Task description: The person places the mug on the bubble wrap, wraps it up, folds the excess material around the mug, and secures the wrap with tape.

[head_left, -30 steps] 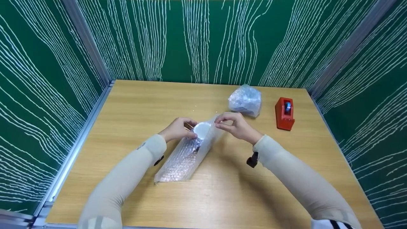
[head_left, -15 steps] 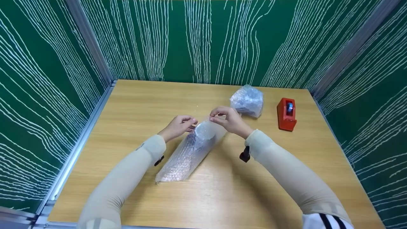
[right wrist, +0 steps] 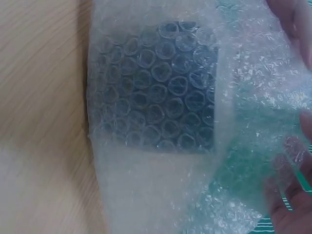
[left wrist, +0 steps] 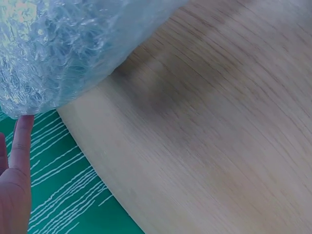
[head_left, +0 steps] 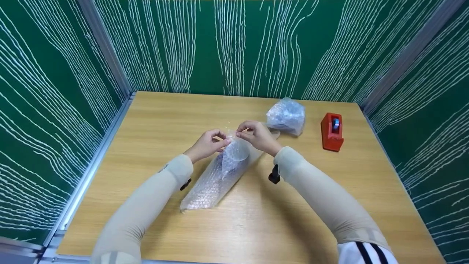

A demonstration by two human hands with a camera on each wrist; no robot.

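1. Working near the middle of the wooden table (head_left: 249, 227), with the bubble wrap (head_left: 210, 185) laid slantwise in front, likely to bring its upper edge within reach from either side
2. Pinching that edge between thumb and fingertips of the right hand (head_left: 257, 136), just beyond the round pale end (head_left: 240, 150), probably to hold the thin sheet taut over the top
3. Coming in opposite with the left hand (head_left: 208, 145), thumb and fingertips together at the edge, seemingly pinching the wrap too, perhaps to stop the layer springing back
4. Showing through the bubbles in the right wrist view: a dark blue item (right wrist: 158, 92), tucked inside the wrap, presumably for cushioning; cannot tell exactly what
5. Keeping the wrapped bundle (head_left: 286, 116) and the red tape dispenser (head_left: 332, 132) off to the right, by the look of things out of the way yet handy
6. And compared with a second ago: no longer holding the wrap aside, now drawing it leftward across the round end; left fingers off the rim and onto the wrap, both hands closer together
7. No change for bundle or dispenser, both in the same spots
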